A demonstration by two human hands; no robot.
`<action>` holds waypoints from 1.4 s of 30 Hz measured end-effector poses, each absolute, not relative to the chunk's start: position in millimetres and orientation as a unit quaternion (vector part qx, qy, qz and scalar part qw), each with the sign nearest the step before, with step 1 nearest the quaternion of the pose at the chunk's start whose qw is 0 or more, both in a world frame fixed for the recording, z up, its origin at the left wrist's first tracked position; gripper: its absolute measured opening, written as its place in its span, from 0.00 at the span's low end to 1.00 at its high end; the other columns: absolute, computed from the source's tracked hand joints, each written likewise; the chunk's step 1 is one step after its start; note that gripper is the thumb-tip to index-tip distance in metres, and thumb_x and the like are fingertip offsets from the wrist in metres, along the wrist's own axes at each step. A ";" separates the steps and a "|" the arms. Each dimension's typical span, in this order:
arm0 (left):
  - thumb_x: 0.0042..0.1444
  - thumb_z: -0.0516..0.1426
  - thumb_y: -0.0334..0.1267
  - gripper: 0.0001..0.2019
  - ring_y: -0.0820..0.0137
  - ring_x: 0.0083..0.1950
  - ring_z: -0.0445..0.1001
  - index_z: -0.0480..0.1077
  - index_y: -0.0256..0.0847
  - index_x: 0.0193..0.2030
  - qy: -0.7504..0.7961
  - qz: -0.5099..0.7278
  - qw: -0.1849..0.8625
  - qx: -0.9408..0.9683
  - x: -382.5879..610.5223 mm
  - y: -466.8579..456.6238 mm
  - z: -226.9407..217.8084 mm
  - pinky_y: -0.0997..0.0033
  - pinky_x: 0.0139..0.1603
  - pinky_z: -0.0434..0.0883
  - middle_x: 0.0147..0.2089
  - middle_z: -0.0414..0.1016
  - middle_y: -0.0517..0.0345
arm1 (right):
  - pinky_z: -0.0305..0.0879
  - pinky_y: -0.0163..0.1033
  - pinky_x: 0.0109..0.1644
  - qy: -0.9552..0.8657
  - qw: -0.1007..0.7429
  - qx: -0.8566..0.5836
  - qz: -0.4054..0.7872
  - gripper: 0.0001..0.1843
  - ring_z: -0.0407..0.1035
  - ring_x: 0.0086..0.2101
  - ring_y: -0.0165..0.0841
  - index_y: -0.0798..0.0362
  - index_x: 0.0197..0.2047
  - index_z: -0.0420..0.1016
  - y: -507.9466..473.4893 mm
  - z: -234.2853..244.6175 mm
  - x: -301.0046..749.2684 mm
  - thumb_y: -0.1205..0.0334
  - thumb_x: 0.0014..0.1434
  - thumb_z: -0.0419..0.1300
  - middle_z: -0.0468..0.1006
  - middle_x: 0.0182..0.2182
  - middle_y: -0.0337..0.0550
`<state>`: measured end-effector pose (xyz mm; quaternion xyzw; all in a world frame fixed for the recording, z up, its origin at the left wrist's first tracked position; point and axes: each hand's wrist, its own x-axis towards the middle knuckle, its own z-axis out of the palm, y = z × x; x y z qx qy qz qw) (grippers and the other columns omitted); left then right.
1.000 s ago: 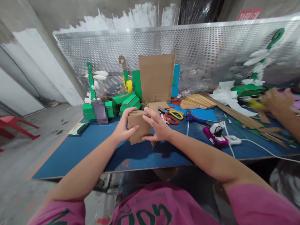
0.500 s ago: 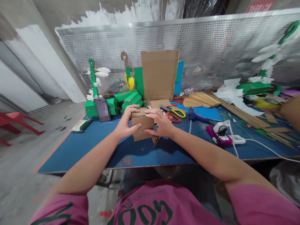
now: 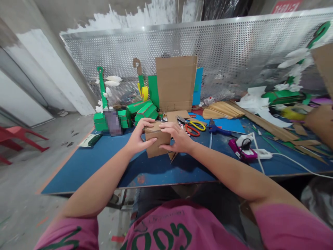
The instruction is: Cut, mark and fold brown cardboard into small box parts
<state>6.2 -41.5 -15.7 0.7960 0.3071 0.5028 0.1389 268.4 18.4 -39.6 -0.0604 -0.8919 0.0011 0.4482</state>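
Observation:
A small brown cardboard box (image 3: 157, 143) is held just above the blue table (image 3: 99, 159), in the middle of the view. My left hand (image 3: 138, 137) grips its left side, thumb on the front face and fingers curled over the top edge. My right hand (image 3: 177, 136) presses its top and right side with the fingers closed on it. A cardboard scrap (image 3: 172, 156) lies on the table right under my right wrist.
Behind the box stand a tall cardboard sheet (image 3: 176, 82), green paper boxes (image 3: 142, 109) and scissors (image 3: 194, 127). A blue glue gun (image 3: 217, 129), a purple device (image 3: 241, 151) and a white power strip with cable (image 3: 264, 154) lie to the right. Another person's hand (image 3: 318, 123) works at far right.
My hands have shifted slightly on the box, fingers pressing along its top edge. The other person's hand at the right has lifted a cardboard piece into view.

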 end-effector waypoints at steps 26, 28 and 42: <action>0.61 0.71 0.48 0.25 0.49 0.67 0.74 0.74 0.50 0.63 0.263 0.456 0.046 0.849 -0.4 -36.6 -5.2 0.39 0.69 0.74 0.64 0.74 0.43 | 0.69 0.68 0.71 -0.882 0.470 -0.040 0.017 0.40 0.71 0.68 0.54 0.39 0.75 0.62 24.1 -41.5 271.3 0.51 0.66 0.73 0.75 0.68 0.55; 0.61 0.71 0.48 0.25 0.49 0.67 0.74 0.73 0.49 0.63 0.261 0.457 0.046 0.849 -0.4 -36.3 -5.1 0.39 0.69 0.73 0.64 0.74 0.43 | 0.69 0.69 0.71 -0.883 0.468 -0.042 0.020 0.39 0.71 0.68 0.54 0.39 0.74 0.63 24.5 -41.2 271.8 0.51 0.66 0.72 0.75 0.68 0.55; 0.62 0.71 0.47 0.24 0.49 0.69 0.75 0.73 0.49 0.63 0.286 0.467 0.074 0.833 -3.6 -34.3 -7.5 0.38 0.71 0.72 0.66 0.74 0.43 | 0.69 0.68 0.72 -0.878 0.474 -0.061 0.018 0.39 0.69 0.68 0.53 0.40 0.76 0.62 21.6 -37.0 272.6 0.51 0.67 0.71 0.73 0.69 0.55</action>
